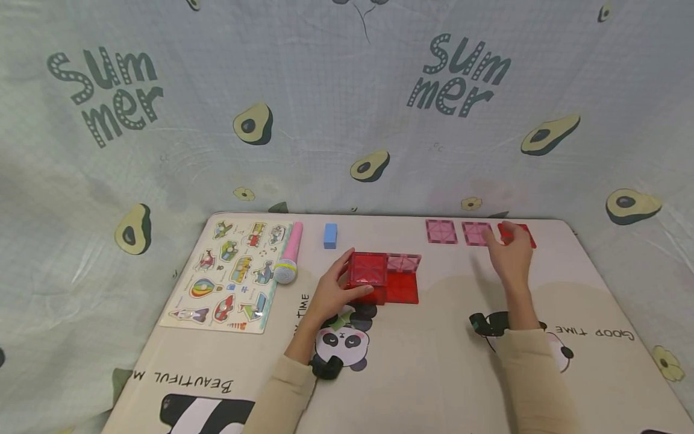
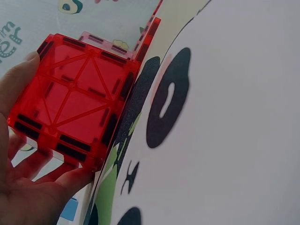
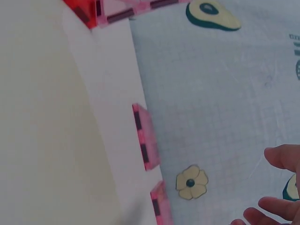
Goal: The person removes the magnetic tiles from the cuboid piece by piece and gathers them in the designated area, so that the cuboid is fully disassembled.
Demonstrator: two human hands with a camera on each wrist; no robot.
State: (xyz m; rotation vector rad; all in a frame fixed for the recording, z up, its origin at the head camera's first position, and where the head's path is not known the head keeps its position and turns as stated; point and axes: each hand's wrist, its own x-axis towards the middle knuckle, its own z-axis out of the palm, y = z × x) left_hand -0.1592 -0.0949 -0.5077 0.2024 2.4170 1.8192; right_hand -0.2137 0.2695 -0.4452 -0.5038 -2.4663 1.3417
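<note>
A box of translucent red magnetic tiles [image 1: 368, 268] stands mid-table. My left hand [image 1: 331, 296] grips it from the left, thumb on one side and fingers curled round the other; the left wrist view shows its red walls [image 2: 77, 98] close up. Joined to its right are a flat red tile [image 1: 402, 289] and a pink tile [image 1: 403, 263] standing on edge. At the back right, my right hand [image 1: 511, 256] is over a loose red tile [image 1: 530, 234], partly covering it. In the right wrist view its thumb [image 3: 283, 157] and fingers are spread apart, nothing between them.
Two pink tiles [image 1: 441, 232] lie along the back edge, left of the loose red one. A blue block [image 1: 330, 235], a pink toy microphone [image 1: 290, 256] and a picture puzzle board [image 1: 184, 295] occupy the left side. Behind the table hangs a printed cloth [image 1: 325, 108].
</note>
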